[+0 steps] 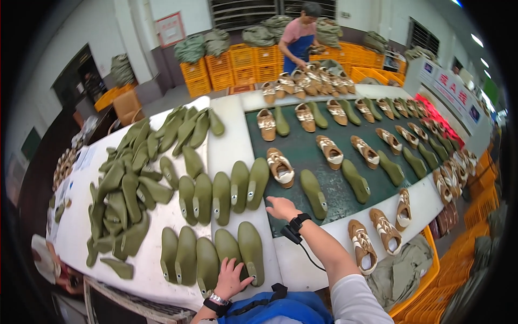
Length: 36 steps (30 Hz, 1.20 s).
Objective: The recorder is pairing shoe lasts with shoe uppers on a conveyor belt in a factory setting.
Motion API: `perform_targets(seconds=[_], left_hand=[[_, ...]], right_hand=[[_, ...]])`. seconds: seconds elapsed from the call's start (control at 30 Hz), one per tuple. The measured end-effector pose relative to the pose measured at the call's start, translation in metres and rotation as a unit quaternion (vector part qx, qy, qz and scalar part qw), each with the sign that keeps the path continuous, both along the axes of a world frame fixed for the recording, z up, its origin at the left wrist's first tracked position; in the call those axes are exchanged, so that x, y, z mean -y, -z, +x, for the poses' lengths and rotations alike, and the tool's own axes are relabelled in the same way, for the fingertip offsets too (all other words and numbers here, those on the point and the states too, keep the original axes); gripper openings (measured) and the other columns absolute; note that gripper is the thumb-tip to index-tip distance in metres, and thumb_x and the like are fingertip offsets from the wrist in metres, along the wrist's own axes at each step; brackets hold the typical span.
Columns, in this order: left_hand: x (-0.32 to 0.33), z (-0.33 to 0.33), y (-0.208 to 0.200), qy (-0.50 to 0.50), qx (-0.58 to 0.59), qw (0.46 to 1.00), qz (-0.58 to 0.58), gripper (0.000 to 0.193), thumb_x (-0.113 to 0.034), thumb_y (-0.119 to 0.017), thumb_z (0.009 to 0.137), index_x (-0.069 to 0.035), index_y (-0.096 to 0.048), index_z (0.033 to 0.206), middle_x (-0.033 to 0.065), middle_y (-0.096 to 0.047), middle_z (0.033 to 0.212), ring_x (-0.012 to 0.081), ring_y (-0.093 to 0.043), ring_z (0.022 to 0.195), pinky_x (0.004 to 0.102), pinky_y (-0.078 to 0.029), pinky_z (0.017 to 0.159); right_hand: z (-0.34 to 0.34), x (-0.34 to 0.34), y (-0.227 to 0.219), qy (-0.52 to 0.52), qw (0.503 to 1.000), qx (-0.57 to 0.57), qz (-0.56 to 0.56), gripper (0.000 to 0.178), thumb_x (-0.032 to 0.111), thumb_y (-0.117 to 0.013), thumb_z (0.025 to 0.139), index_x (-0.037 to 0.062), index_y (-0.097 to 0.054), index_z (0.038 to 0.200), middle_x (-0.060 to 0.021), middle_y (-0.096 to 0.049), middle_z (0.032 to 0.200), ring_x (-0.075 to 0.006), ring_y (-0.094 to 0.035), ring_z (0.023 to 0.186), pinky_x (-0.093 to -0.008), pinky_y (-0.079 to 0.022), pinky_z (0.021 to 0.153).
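Note:
My left hand [232,278] rests with spread fingers on the heel ends of the olive-green shoe lasts in the front row, touching a middle last [227,245] and the rightmost last [250,249]. Past it stands a second row of lasts; its rightmost last [258,183] is just beyond my right hand [282,208]. That hand reaches over the table's edge beside the dark green belt, fingers stretched out and holding nothing. On the belt [280,210], brown-and-white shoes [280,168] lie in rows alongside single lasts [313,194].
A big heap of lasts [129,183] covers the left of the white table [70,237]. Several shoes [360,245] sit on the right ledge, above an orange crate [429,270] with grey-green cloth. A co-worker [300,40] handles shoes at the back. A cable hangs from my right wrist.

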State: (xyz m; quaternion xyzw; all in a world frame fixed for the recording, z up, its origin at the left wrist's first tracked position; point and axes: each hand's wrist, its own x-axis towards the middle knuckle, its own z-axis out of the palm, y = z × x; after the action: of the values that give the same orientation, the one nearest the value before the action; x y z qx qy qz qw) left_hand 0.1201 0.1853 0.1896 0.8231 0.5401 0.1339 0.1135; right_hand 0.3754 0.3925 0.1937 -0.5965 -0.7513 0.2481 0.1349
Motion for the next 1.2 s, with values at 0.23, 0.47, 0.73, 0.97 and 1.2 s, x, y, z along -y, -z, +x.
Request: perform_targets(seconds=[0.23, 0.47, 0.73, 0.97, 1.2], left_hand=[[0.009, -0.012, -0.003, -0.022, 0.089, 0.995, -0.030, 0.060, -0.037, -0.073, 0.071, -0.001, -0.053, 0.115, 0.0237, -0.043, 0.124, 0.0450, -0.033, 0.121, 0.0480, -0.033, 0.101], [-0.003, -0.105, -0.040, -0.247, -0.023, 0.958, 0.145, 0.047, -0.020, -0.069, 0.065, -0.006, -0.053, 0.107, 0.0184, -0.046, 0.117, 0.0434, -0.040, 0.112, 0.0495, -0.037, 0.092], [-0.014, -0.230, 0.033, -0.460, 0.256, 0.847, -0.068, 0.066, -0.015, -0.069, 0.062, -0.006, -0.046, 0.123, 0.0216, -0.059, 0.110, 0.0346, -0.057, 0.101, 0.0372, -0.047, 0.086], [-0.004, -0.174, 0.047, -0.432, 0.211, 0.871, -0.100, 0.070, -0.013, -0.062, 0.065, -0.010, -0.039, 0.131, 0.0250, -0.061, 0.103, 0.0385, -0.059, 0.097, 0.0427, -0.047, 0.085], [0.001, -0.102, 0.039, -0.360, 0.289, 0.862, -0.206, 0.074, -0.013, -0.062, 0.068, -0.006, -0.030, 0.135, 0.0229, -0.058, 0.111, 0.0339, -0.057, 0.103, 0.0382, -0.045, 0.091]], right_hand=[[-0.100, 0.090, 0.034, -0.225, 0.973, -0.017, 0.051, 0.047, 0.038, -0.058, 0.082, 0.0132, -0.054, 0.122, -0.0218, -0.046, 0.124, -0.0430, -0.043, 0.113, -0.0448, -0.040, 0.094], [-0.099, 0.165, 0.017, -0.202, 0.976, -0.074, -0.028, 0.059, 0.043, -0.058, 0.083, 0.0123, -0.045, 0.131, -0.0271, -0.030, 0.138, -0.0506, -0.024, 0.126, -0.0497, -0.028, 0.104], [-0.107, 0.166, 0.047, -0.111, 0.977, -0.177, 0.043, 0.059, 0.013, -0.065, 0.067, 0.0074, -0.048, 0.124, -0.0294, -0.029, 0.133, -0.0472, -0.027, 0.123, -0.0480, -0.027, 0.104], [-0.086, 0.168, 0.054, -0.024, 0.987, -0.155, 0.013, 0.062, 0.005, -0.060, 0.064, 0.0136, -0.049, 0.125, -0.0269, -0.027, 0.137, -0.0476, -0.023, 0.127, -0.0510, -0.020, 0.108], [-0.053, 0.172, 0.046, -0.047, 0.994, -0.083, 0.052, 0.059, -0.004, -0.051, 0.062, 0.0143, -0.058, 0.118, -0.0264, -0.044, 0.125, -0.0427, -0.035, 0.122, -0.0531, -0.012, 0.110]])
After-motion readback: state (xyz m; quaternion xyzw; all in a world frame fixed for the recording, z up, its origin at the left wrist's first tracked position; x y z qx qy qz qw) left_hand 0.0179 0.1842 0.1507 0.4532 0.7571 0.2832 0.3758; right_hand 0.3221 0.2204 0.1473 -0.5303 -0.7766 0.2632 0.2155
